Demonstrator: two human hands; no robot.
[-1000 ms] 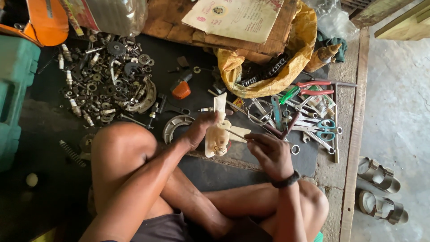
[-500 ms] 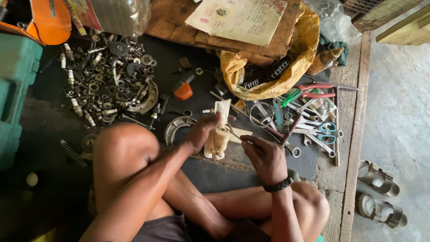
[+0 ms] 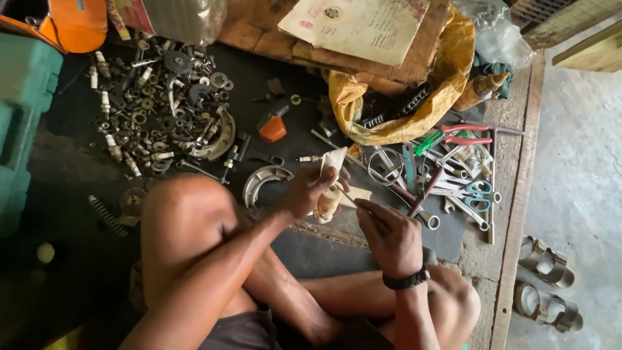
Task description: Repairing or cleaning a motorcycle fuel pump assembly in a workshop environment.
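Observation:
I sit cross-legged on the floor. My left hand (image 3: 306, 189) grips a small cream-coloured part (image 3: 327, 202) wrapped in a pale cloth (image 3: 334, 159), held just above a dark mat (image 3: 285, 139). My right hand (image 3: 389, 234), with a black wristband, pinches a thin metal tool (image 3: 348, 194) whose tip touches the cream part. A curved grey brake shoe (image 3: 262, 181) lies on the mat just left of my left hand.
A heap of nuts, bolts, spark plugs and gears (image 3: 159, 107) lies at upper left. Pliers, scissors and wrenches (image 3: 453, 175) lie at right. A yellow bag (image 3: 395, 110), wooden boards with a paper (image 3: 356, 29), a green case (image 3: 19, 123) and sandals (image 3: 544, 279) surround them.
My right hand has shifted slightly, bringing the thin tool closer against the cream part. My left hand keeps its hold in nearly the same spot.

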